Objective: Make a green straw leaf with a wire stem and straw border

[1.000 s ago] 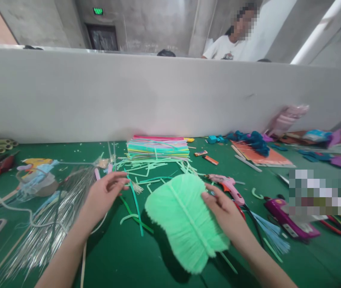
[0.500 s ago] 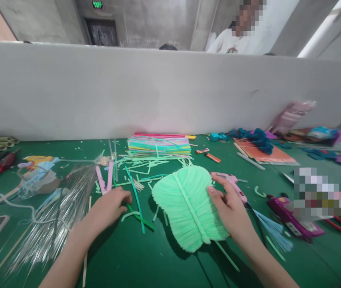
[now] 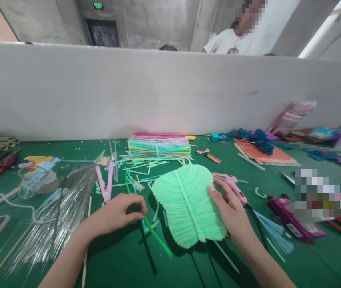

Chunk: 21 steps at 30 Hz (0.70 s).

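A mint-green fuzzy leaf [image 3: 185,208] with a raised centre rib is held above the table by my right hand [image 3: 233,208], thumb on its front at the right edge and the other fingers partly behind it. My left hand [image 3: 122,214] pinches a darker green pipe cleaner [image 3: 158,236], whose lower end slants down to the right. A teal pipe cleaner [image 3: 132,180] passes beside the same fingers. Left of them lies a pink straightener-like tool [image 3: 107,184] with its arms spread.
Coloured pipe cleaners [image 3: 158,145] are piled at the back. Silvery strands [image 3: 59,216] and a yellow glue gun [image 3: 40,161] lie left. A pink glue gun [image 3: 232,184], a purple device [image 3: 293,220] and an orange sheet [image 3: 268,152] lie right. A person [image 3: 230,42] stands beyond the partition.
My left hand has moved right and toward the leaf, lifting the darker green pipe cleaner and carrying it along. The leaf and my right hand have barely shifted.
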Each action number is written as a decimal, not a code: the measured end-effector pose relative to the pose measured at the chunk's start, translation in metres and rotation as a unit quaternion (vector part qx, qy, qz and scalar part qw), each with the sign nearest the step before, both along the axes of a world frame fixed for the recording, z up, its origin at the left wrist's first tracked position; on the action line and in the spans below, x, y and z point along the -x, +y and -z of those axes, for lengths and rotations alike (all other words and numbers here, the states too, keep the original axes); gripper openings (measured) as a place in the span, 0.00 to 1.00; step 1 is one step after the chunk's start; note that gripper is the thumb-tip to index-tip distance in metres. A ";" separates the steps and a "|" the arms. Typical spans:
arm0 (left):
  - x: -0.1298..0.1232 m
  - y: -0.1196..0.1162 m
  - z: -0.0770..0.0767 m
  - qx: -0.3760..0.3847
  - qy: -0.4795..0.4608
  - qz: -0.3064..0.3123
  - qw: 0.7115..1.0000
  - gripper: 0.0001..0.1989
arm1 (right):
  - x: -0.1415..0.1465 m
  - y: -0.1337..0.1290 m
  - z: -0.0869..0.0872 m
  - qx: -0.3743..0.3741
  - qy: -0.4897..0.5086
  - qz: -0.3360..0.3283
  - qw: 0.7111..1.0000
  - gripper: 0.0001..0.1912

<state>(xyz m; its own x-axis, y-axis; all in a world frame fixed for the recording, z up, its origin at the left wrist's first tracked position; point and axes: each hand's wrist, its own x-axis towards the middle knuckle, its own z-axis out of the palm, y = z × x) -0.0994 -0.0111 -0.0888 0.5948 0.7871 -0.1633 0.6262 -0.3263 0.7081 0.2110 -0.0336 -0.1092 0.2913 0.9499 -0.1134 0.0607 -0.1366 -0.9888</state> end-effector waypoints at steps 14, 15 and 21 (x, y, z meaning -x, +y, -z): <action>0.029 0.019 0.012 -0.145 0.346 -0.368 0.851 0.25 | 0.025 -0.009 0.004 0.009 -0.052 -0.130 0.990 0.35; 0.032 0.019 0.015 -0.137 0.355 -0.374 0.846 0.26 | 0.028 -0.009 0.004 0.004 -0.067 -0.140 0.988 0.36; 0.040 0.020 0.029 -0.085 0.364 -0.393 0.840 0.27 | 0.034 -0.006 0.003 0.018 -0.203 -0.265 0.943 0.36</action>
<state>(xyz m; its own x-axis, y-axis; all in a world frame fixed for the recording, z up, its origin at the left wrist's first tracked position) -0.1391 0.0088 -0.1179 -0.3294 0.9385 -0.1034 0.9422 0.3338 0.0284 0.1765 -0.0396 -0.1120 -0.1967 0.9718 -0.1302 0.5015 -0.0144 -0.8651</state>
